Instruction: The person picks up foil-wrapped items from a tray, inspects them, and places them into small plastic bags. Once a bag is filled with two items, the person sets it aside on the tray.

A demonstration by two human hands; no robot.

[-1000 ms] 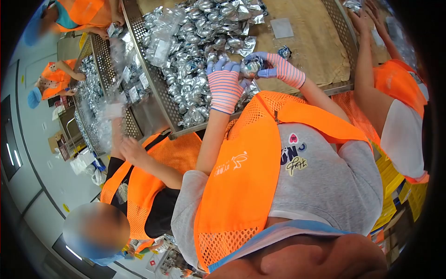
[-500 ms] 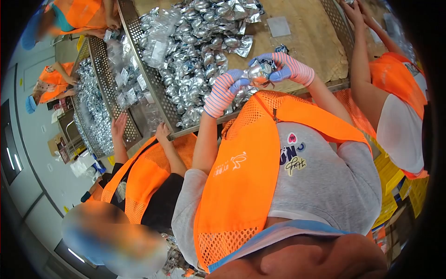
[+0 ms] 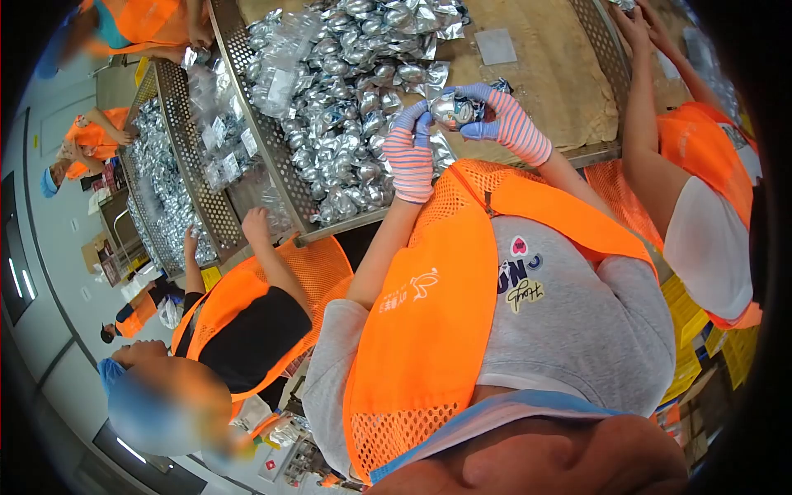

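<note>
A shiny silver foil packet with a rounded, egg-like bulge and blue print [image 3: 452,110] is held between my two hands above the table's near edge. My left hand [image 3: 410,151], in a striped glove with blue fingertips, pinches its left side. My right hand [image 3: 513,125], gloved the same way, has its thumb and fingers around the right side. A heap of similar silver packets [image 3: 338,107] lies to the left of my hands. Just beyond my right hand sits a small dark blue and silver piece [image 3: 501,85], partly hidden.
A white square sheet [image 3: 495,47] lies on the brown table surface [image 3: 569,99]. Perforated metal rails [image 3: 272,140] border the table. Clear plastic bags [image 3: 280,74] rest on the heap. Co-workers in orange vests [image 3: 272,305] stand on both sides.
My left hand has shifted right and turned more upright. The packet has moved slightly up and left, its blue print now facing up. The co-worker at left has lowered and shifted their hands.
</note>
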